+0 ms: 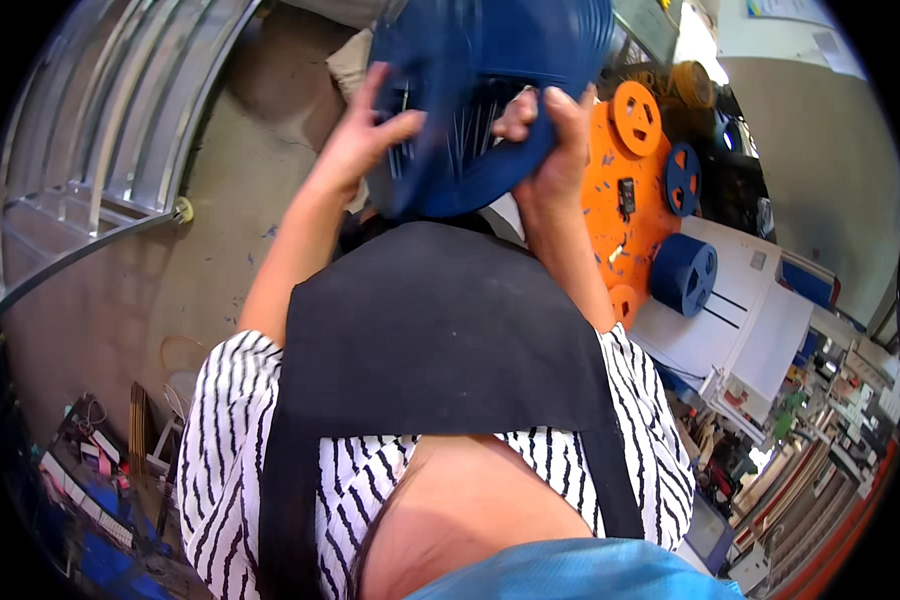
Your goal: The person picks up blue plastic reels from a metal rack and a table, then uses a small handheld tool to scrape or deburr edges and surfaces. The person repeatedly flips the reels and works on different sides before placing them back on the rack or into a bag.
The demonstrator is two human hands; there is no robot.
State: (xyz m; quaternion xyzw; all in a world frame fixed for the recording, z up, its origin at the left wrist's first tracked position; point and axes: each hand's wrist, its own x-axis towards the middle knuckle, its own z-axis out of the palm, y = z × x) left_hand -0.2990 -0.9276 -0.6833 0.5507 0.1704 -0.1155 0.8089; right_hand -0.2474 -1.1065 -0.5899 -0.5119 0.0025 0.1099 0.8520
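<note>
Large blue plastic reels (540, 40) fill the top middle, partly smeared by motion, with ribbed edges on the right. A gap in the blue plastic shows thin pale lines whose kind I cannot make out. My right hand (558, 150) is closed round the rim of the nearer blue reel, thumb upward and fingers curled into the gap. At the left side of the same reel is my left hand (358, 135), its thumb and forefinger spread wide against the blurred blue plastic. Its other fingers are mostly hidden.
To the right stands an orange round table (610, 200) with blue scraps and a small black device (626, 197). Orange reels (636, 118) and a blue reel (684, 275) are by it. A metal rack (100, 150) is at the left; a white machine (740, 310) lies farther right.
</note>
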